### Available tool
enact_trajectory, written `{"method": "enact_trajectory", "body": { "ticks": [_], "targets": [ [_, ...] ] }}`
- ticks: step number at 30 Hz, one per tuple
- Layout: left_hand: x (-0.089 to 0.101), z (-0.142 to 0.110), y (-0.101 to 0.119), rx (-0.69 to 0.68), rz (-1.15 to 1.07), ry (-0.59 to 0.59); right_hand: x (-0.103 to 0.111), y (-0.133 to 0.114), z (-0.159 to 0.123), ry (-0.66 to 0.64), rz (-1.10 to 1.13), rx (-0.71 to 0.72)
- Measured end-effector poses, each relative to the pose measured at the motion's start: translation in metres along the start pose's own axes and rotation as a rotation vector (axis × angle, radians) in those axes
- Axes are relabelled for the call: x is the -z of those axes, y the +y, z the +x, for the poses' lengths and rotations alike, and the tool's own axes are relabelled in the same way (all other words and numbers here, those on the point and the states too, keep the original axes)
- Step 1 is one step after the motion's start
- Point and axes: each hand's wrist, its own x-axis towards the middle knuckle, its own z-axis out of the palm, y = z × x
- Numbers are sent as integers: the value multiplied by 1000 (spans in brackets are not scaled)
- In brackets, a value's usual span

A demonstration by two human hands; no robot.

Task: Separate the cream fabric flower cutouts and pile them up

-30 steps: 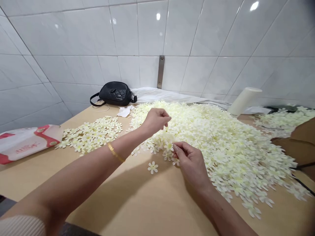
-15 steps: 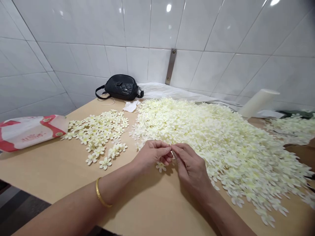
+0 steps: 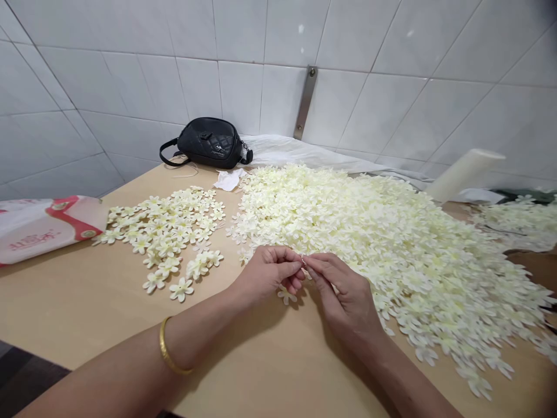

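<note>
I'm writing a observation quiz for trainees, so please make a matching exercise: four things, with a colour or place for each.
1. bangle
2. packet
3. bag
4. large flower pile

A. right of the small flower pile
B. black
C. gold
D. left of the small flower pile

Pairs: 1-C, 2-D, 3-B, 4-A

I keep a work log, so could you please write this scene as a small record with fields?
Left hand: fingertips pinched together
Right hand: pinched, tips beside the left ones
Between fingertips: too small to tell
Large flower pile: beyond the hands, spreading right
Small flower pile: left of the large one
Black bag: beyond the small pile
Bracelet: gold-coloured, on left forearm
</note>
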Motion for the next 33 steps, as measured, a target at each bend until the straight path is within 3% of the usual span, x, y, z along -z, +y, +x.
{"method": "enact_trajectory", "body": {
  "ticks": [8, 21, 30, 33],
  "targets": [
    [-1, -1, 0, -7, 30, 17, -2, 0, -1, 5, 1, 29],
    [-7, -2, 1, -40, 191, 72, 0, -3, 1, -6, 134, -191],
    [-5, -3, 6, -41, 168, 189, 10, 4, 1, 276, 77, -434],
    [-4, -3, 5, -54, 199, 228, 13, 3, 3, 295, 150, -469]
  ]
}}
